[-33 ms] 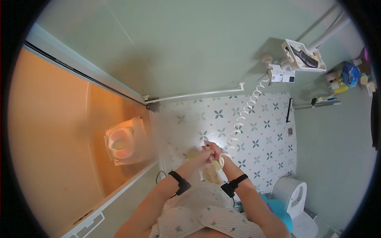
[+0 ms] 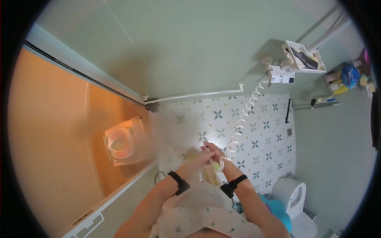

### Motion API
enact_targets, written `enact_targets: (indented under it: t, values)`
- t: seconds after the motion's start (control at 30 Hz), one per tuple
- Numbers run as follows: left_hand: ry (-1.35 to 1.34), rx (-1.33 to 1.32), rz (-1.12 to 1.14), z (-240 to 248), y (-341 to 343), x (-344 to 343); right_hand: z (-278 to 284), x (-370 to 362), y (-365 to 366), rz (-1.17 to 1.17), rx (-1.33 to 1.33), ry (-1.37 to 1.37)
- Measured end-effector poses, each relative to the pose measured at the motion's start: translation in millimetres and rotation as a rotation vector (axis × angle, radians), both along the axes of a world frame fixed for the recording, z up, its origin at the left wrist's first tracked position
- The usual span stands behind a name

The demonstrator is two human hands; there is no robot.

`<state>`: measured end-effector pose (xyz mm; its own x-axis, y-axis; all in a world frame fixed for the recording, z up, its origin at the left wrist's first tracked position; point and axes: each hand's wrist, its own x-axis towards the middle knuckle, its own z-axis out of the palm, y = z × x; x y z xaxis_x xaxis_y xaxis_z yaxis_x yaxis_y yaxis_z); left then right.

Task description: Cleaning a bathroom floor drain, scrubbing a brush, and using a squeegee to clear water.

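Observation:
My two hands meet at the middle of the view, above a white floor with a green leaf pattern [image 2: 262,131]. My right hand [image 2: 216,152] is closed on the lower end of a white coiled hose [image 2: 242,119]. The hose climbs to a white fitting on the pale green wall [image 2: 279,74]. My left hand [image 2: 199,159] presses in from the left with its fingers closed around a small yellow-green object [image 2: 216,167], mostly hidden by both hands. Each wrist wears a black band. What the yellow-green object is cannot be made out.
A white toilet [image 2: 293,193] stands at the lower right beside a blue container [image 2: 278,213]. A white wall tray [image 2: 303,58], a shelf of bottles [image 2: 344,78] and a white rail [image 2: 194,95] hang on the walls. An orange-lit panel with a white basin [image 2: 119,141] fills the left.

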<state>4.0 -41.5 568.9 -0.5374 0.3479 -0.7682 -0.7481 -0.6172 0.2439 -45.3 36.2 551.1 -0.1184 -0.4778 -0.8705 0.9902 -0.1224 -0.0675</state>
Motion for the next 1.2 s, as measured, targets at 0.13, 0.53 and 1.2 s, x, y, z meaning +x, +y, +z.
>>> enact_targets:
  t: [0.13,0.53,1.2]
  values:
    - [-0.069,-0.347,-0.258,1,6,2,31,-10,-5,0.178,0.088,0.055]
    - [-0.144,-0.426,-0.237,-17,21,21,-59,37,19,0.024,0.155,-0.014]
    - [0.008,-0.307,-0.406,1,64,-12,-88,23,65,-0.510,0.246,-0.176]
